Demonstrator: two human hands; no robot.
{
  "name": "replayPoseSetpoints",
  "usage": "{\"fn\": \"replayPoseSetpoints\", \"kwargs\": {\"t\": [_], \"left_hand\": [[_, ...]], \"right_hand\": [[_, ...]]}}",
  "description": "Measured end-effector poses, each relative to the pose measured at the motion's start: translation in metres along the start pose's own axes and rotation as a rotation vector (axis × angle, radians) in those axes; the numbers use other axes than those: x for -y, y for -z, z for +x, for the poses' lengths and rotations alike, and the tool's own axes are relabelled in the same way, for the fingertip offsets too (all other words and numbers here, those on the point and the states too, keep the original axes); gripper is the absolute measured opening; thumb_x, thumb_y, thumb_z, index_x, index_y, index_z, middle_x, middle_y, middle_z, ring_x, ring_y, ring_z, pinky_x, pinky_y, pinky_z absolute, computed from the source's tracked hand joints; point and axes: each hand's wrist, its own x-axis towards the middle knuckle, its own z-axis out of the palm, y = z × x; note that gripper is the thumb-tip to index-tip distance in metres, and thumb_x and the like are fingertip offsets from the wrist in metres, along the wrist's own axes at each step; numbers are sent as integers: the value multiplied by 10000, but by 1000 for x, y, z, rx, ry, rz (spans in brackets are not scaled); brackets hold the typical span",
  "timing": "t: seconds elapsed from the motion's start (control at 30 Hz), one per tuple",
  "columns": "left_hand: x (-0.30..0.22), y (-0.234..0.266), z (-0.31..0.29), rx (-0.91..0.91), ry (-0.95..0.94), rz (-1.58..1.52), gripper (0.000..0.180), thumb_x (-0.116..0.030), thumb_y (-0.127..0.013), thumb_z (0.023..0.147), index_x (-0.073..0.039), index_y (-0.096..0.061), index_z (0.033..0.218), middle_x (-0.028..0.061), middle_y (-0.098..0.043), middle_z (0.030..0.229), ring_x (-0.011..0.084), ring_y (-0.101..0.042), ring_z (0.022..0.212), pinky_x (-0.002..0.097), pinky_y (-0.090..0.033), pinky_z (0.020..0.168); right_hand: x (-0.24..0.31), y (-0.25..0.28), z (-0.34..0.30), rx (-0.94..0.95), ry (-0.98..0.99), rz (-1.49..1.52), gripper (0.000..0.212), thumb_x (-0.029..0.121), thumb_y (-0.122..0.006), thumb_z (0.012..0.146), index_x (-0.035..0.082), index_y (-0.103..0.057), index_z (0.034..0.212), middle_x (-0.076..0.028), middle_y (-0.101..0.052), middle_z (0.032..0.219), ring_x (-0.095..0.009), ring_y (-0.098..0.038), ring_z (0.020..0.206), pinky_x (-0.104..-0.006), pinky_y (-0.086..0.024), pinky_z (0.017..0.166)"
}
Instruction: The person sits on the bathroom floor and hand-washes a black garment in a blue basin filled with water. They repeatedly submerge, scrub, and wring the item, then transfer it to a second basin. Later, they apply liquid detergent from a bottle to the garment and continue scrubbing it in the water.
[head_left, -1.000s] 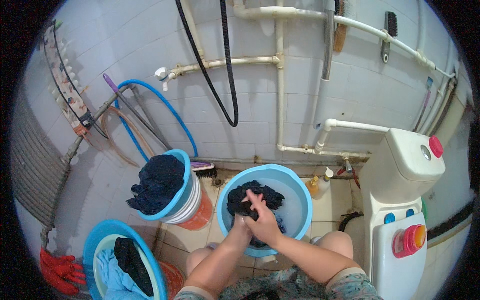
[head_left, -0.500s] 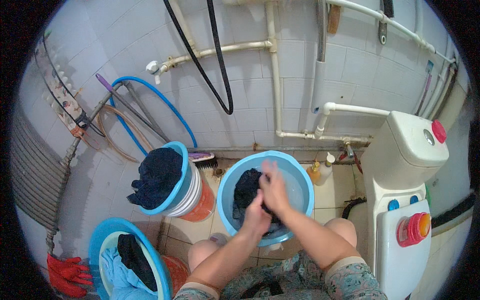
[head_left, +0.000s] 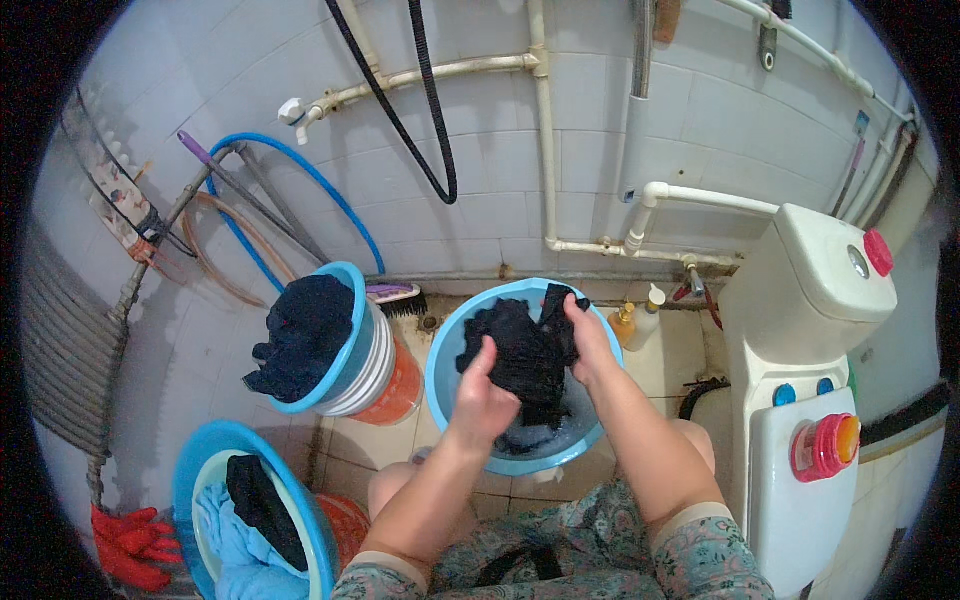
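A wet black garment point(head_left: 525, 350) is raised over the light-blue basin point(head_left: 437, 405), which has cloudy water in it. On the garment's right side my right hand point(head_left: 590, 345) is closed, pinching a bunched fold with the thumb on top. My left hand point(head_left: 483, 402) is curled at the garment's lower left edge, thumb pointing up; its fingertips are partly hidden by the cloth. The garment's lower end hangs down toward the water.
Dark clothes point(head_left: 308, 325) fill a blue basin on a bucket point(head_left: 385, 385) to the left. Nearer stands a blue tub point(head_left: 187, 490) with light-blue and black clothes. Two pump bottles point(head_left: 645, 322) stand behind the basin's right side. A toilet point(head_left: 795, 450) bearing a red jar point(head_left: 822, 447) is at right.
My hands were close together over the basin, the right one blurred. Now they are apart, and the black garment has been lifted and spread between them.
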Motion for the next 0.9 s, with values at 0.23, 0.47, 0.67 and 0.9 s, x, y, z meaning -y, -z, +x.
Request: {"fn": "replayPoseSetpoints", "kwargs": {"t": [0.23, 0.47, 0.67, 0.9], "left_hand": [[-44, 29, 15, -164, -118, -123, 384, -343, -446, 917, -63, -537, 1164, 100, -578, 1153, 270, -518, 1084, 442, -360, 979], [-38, 29, 15, -190, -93, -123, 340, -364, -472, 894, -62, -578, 1010, 96, -626, 971, 251, -557, 941, 418, -406, 900], [-37, 37, 20, -131, -113, -306, 346, -417, -498, 875, -87, -541, 781, 27, -529, 690, 202, -533, 745, 400, -427, 840], [-16, 27, 19, -441, -96, 263, 126, -129, -565, 838, -35, -593, 917, 50, -602, 815, 180, -586, 745, 315, -484, 719]], "right_hand": [[2, 3, -4, 105, 4, -11, 243, 321, -521, 901, 135, -574, 1048, -20, -598, 987, -171, -556, 895, -322, -445, 751], [-11, -4, -14, 115, -51, 250, 255, 308, -507, 898, 151, -549, 1095, -39, -592, 1061, -203, -560, 969, -421, -425, 900], [-47, -38, -56, 298, -385, 237, 540, 564, -415, 871, 216, -432, 1284, -32, -435, 1327, -241, -408, 1207, -490, -320, 984], [-43, -32, -40, 224, -248, 309, 413, 489, -524, 852, 158, -551, 1098, -51, -584, 1103, -233, -542, 1030, -412, -398, 941]]}}
